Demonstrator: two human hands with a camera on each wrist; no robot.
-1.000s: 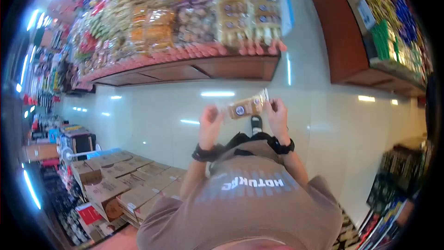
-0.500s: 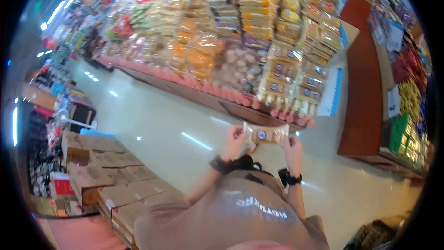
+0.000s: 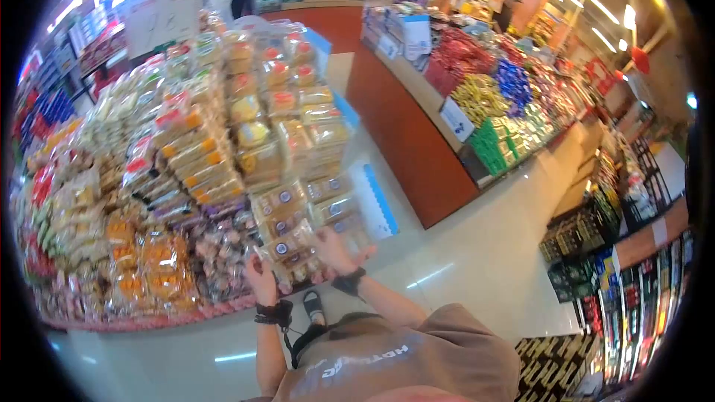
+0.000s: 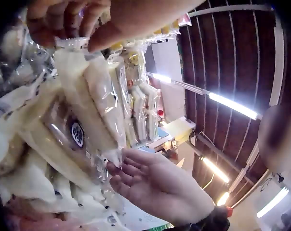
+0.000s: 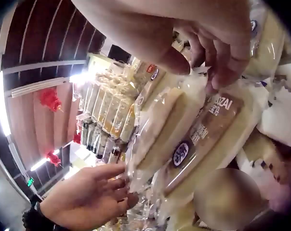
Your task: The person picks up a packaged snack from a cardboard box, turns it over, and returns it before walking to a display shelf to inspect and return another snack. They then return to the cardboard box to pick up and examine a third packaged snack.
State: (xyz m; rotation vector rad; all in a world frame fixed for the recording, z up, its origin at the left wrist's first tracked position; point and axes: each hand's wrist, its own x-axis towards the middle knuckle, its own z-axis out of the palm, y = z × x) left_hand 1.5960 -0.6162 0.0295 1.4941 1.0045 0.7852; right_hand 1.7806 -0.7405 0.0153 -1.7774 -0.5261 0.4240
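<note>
Just above a display of similar packets, a clear-wrapped bread (image 5: 157,125) is stretched between both hands. My left hand (image 3: 261,283) pinches one crimped end of its wrapper. The opposite end is between the fingertips of my right hand (image 3: 337,253), its palm partly turned up in the left wrist view. Packets with a brown panel and a round dark-blue logo (image 5: 203,144) lie right under the held bread. In the head view the held bread blends with the packets behind it.
Bagged snacks (image 3: 160,257) lie heaped on the left, beside orange packs. A blue-edged white board (image 3: 378,205) stands at the display's right end. Across the tiled aisle (image 3: 432,275) runs a red-brown counter (image 3: 402,141) with foil-wrapped goods. People stand in the background.
The view has swung right and upward, and the display is now nearer. Both hands have carried the bread from over the floor to over the matching packets.
</note>
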